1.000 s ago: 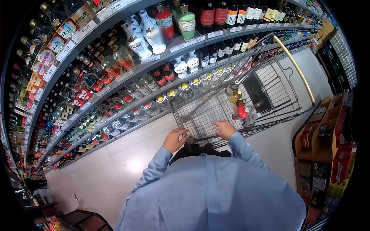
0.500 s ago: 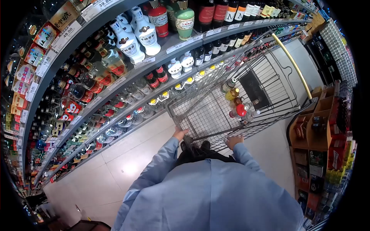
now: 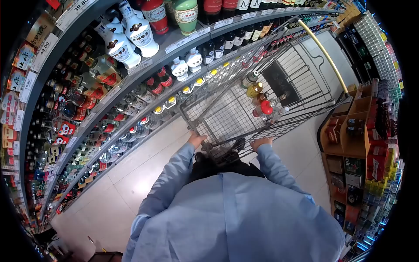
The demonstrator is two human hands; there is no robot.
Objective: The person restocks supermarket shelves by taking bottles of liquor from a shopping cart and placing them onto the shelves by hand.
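A wire shopping cart (image 3: 228, 141) stands right in front of me, with its yellow handle bar (image 3: 326, 54) at the far end. My left hand (image 3: 197, 139) is closed around its near left corner. On the near right side, my right hand (image 3: 262, 142) has its fingers wrapped over the rim. Inside the basket, toward the far right, several bottles stand together: a dark green bottle (image 3: 250, 79), a bottle of yellow liquid (image 3: 254, 90), a red-capped bottle (image 3: 263, 108) and a clear bottle (image 3: 279, 113). A black panel (image 3: 283, 83) sits in the cart's far end.
Long shelves (image 3: 174, 47) of liquor bottles and price tags run along my left, close to the cart. At right is a wooden display rack (image 3: 347, 144) with boxes and cans. Pale tiled floor (image 3: 144, 168) shows between them. My shoe (image 3: 239, 144) is under the cart's near end.
The left shelves have slid left and upward in view, and the cart has shifted slightly up and left. One foot has come forward under it. Both hands stay on the cart.
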